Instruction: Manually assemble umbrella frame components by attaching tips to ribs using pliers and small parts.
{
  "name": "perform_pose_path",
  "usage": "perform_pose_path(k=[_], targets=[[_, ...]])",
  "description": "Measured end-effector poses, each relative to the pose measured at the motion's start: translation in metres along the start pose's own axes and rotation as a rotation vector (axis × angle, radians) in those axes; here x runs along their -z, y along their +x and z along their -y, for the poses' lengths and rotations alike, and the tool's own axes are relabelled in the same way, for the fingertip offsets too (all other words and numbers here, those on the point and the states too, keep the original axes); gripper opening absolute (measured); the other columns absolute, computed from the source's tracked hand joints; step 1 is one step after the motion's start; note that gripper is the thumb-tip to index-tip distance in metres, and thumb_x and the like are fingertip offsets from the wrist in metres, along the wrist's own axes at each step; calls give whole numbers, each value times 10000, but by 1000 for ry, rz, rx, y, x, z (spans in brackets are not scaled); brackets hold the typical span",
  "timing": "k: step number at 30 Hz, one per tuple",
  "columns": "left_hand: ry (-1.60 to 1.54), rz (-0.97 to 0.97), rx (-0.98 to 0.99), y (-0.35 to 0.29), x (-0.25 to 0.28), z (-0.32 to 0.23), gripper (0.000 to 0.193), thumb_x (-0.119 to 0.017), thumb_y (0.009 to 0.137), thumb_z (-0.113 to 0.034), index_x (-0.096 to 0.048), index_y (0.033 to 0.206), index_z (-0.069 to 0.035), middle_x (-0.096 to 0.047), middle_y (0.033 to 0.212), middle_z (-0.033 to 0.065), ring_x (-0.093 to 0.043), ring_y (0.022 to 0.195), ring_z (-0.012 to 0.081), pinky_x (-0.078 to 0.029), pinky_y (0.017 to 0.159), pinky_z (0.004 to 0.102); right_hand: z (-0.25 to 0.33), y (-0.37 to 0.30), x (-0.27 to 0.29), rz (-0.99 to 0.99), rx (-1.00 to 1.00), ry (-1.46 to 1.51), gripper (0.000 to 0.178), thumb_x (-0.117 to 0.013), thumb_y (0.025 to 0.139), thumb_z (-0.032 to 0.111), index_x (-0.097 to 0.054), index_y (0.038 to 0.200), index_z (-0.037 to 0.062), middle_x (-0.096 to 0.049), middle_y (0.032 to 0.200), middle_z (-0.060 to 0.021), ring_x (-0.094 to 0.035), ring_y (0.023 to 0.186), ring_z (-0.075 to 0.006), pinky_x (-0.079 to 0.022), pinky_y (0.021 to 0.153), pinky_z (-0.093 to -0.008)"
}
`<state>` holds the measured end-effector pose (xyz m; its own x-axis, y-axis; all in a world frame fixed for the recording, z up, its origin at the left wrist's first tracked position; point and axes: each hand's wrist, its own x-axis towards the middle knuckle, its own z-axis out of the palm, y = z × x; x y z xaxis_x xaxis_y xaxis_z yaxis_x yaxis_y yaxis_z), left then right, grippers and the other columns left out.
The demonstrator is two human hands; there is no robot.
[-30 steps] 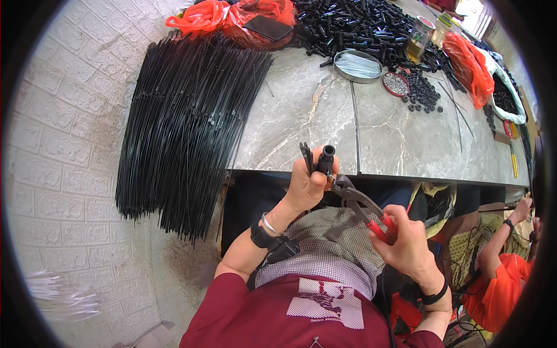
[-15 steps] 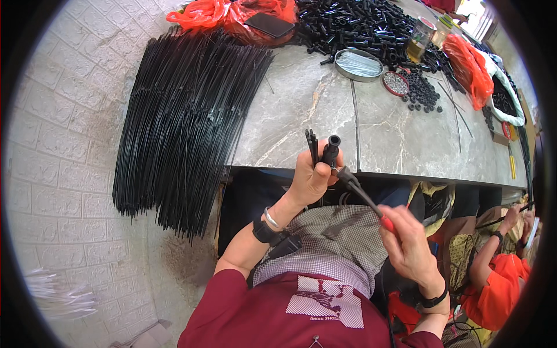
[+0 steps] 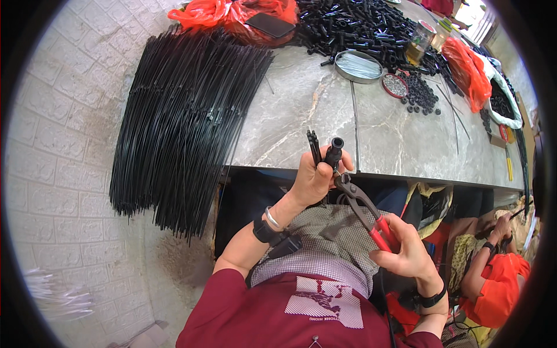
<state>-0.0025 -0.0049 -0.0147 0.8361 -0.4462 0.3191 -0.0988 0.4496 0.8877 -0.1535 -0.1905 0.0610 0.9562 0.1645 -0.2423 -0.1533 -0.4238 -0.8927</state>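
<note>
My left hand (image 3: 316, 177) is closed around a black hollow tube-shaped part (image 3: 334, 152), its open end facing up. Several thin black rods (image 3: 314, 146) stick up from the same grip, beside the tube. In my right hand (image 3: 406, 249) are pincers (image 3: 362, 207) with red handles and dark metal jaws. The pincers' jaws meet the lower part of the tube next to my left fingers; what exactly lies between them is too small to tell. Both hands are just in front of the table's near edge, above my lap.
A big bundle of thin black rods (image 3: 180, 127) overhangs the grey marbled table (image 3: 290, 110) at left. Farther back lie a heap of black tubular parts (image 3: 354, 29), a round tin of white sticks (image 3: 358, 66), a red-rimmed dish (image 3: 395, 85) and small black caps (image 3: 422, 95). A person in orange (image 3: 499, 284) works at right.
The pincers have turned so both red handles show spread apart, and my right hand has opened its grip around them. The left hand with the tube has shifted very slightly right.
</note>
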Motion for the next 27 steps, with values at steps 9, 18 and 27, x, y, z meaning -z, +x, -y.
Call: perform_pose_path(k=[9,18,27], targets=[[-130,109,46,-1,2,-1,775,-485,753,-759,-609,832,1,-430,577,-68,-394,477,3,-280,414,175,-4,6,10,334,-275,669,430,-650,704,-3,-516,1106,-76,-500,609,-6,-449,397,-65,-336,373,-204],[-73,136,101,1,4,0,832,-400,729,-818,-604,811,-15,-486,585,-42,-385,463,5,-269,413,174,-23,6,0,460,-230,1136,447,-564,744,4,-489,1172,-102,-483,581,-40,-447,391,-87,-345,364,-230],[0,93,17,4,2,-12,685,-480,847,-692,-609,793,-22,-494,579,-45,-420,499,8,-300,440,177,-18,7,-11,96,156,94,504,-499,930,59,-360,1402,-44,-556,1179,-165,-615,996,-234,-471,887,-334]])
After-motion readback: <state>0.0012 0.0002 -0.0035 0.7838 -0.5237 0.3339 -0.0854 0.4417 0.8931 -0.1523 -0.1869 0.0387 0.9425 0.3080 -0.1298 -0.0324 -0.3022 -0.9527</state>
